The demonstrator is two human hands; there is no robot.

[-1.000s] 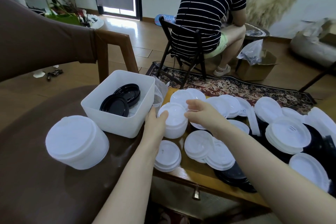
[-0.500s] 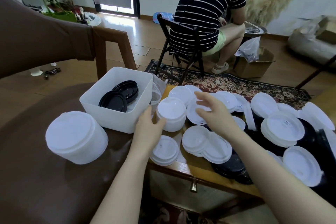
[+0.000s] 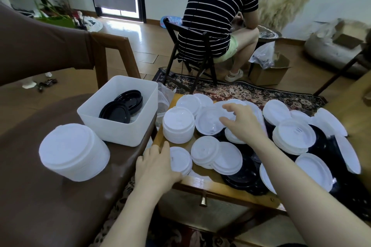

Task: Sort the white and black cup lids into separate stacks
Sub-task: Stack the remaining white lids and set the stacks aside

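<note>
Biggest thing near me is the brown leather seat [image 3: 30,166] filling everything from 7 to 10 o'clock. The wooden tabletop [image 3: 230,192] runs from the center out to 3 o'clock and is buried in lids. A person in a striped shirt [image 3: 216,12] sits at 12 o'clock on a dark folding chair [image 3: 192,60], back to me, with a patterned rug [image 3: 251,90] under it.

On the seat at 10 o'clock is a white plastic bin [image 3: 124,128] with 2 black lids [image 3: 120,109] in it. At 8 o'clock, also on the seat, is a tall stack of white lids [image 3: 74,152]. A shorter white stack [image 3: 178,126] stands on the tabletop just beside the bin.

The loose pile of white lids [image 3: 295,136] spreads from center to 3 o'clock, with more black lids [image 3: 247,178] mostly underneath them around 4 o'clock.

My right hand [image 3: 243,124] is over the middle of the pile, fingers spread and only loosely bent, reaching down on the white lids, not gripping anything I can make out. My left hand [image 3: 156,166] is at the near left edge of the tabletop, relaxed, thumb and fingertips touching the side of a small white stack [image 3: 180,160] at 6 o'clock, not wrapped round it.
</note>
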